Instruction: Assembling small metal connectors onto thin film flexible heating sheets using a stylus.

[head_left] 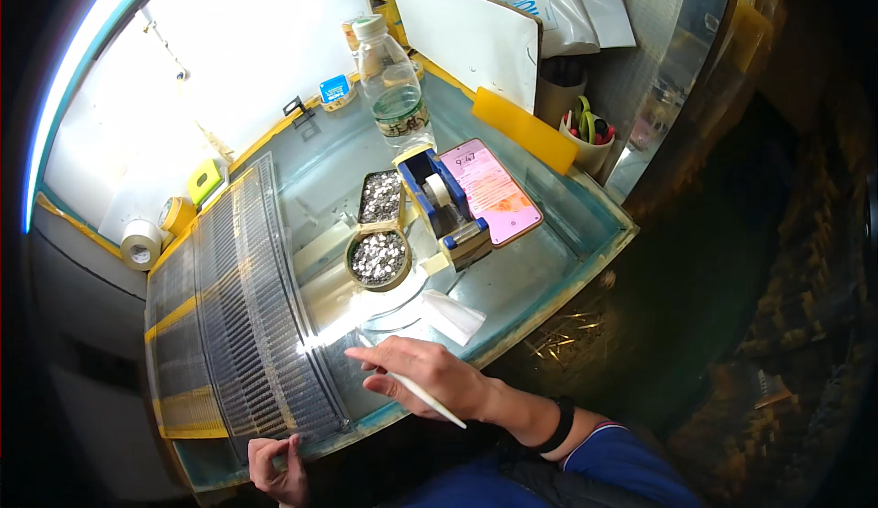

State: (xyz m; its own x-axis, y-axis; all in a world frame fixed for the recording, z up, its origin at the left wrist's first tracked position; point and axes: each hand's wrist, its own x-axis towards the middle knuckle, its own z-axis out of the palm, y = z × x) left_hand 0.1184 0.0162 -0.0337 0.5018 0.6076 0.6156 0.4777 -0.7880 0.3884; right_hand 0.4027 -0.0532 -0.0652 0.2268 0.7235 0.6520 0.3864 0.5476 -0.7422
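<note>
My right hand (416,375) is closed around a slim white stick-like tool (425,400), its back end pointing toward me. Past my fingertips, the tool's front end blurs against the bright glass. At the near edge of the work surface, my left hand (277,470) has its fingers curled in. Whatever it may pinch is too small or hidden to see. Just beyond it lie clear ribbed trays (265,325) with rows of narrow slots. A round dish (380,259) and a rectangular dish (380,197), both filled with small silvery pieces, stand farther off.
A blue tape dispenser (439,199) stands beside a lit phone (489,192). Behind them are a plastic bottle (398,96), a yellow block (524,130) and a cup of tools (587,142). A folded white paper (453,316) lies near my right hand. Tape rolls (142,245) sit far left.
</note>
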